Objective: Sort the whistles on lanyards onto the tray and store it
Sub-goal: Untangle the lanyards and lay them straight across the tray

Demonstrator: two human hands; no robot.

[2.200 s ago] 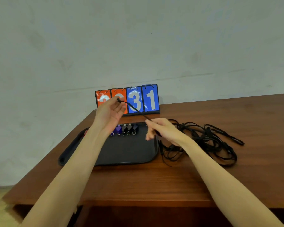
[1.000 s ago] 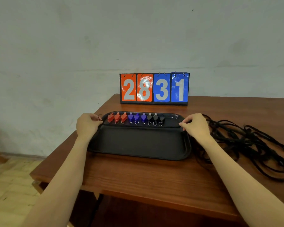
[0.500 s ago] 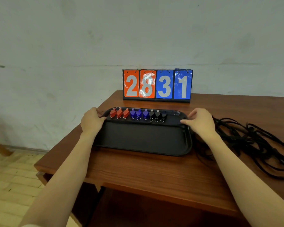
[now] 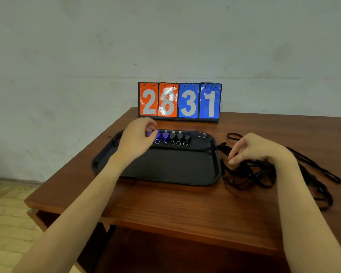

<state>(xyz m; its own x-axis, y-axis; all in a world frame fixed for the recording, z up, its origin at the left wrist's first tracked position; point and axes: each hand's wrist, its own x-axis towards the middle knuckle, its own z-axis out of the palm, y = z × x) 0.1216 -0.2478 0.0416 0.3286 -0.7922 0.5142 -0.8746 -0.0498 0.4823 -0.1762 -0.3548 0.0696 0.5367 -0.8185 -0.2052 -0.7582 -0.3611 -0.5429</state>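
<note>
tray [image 4: 165, 170]: black, sits on the wooden table [image 4: 185, 209] near its left end, long side facing the person, so both hands reach it easily.
whistles [image 4: 173, 137]: lined up along the tray's far rim, blue ones then black, rings pointing toward the person; looks like grouping by colour.
left hand [image 4: 136, 140]: over the row's left end, hiding whatever sits there; fingers curled down, can't tell if they're pinching anything.
right hand [image 4: 252, 148]: just right of the tray, above the lanyards [image 4: 264, 174]; fingers loosely bent, holding nothing I can see.
lanyards: one black tangle beside the tray.
scoreboard [image 4: 179, 101]: reads 2831, behind the tray.
</note>
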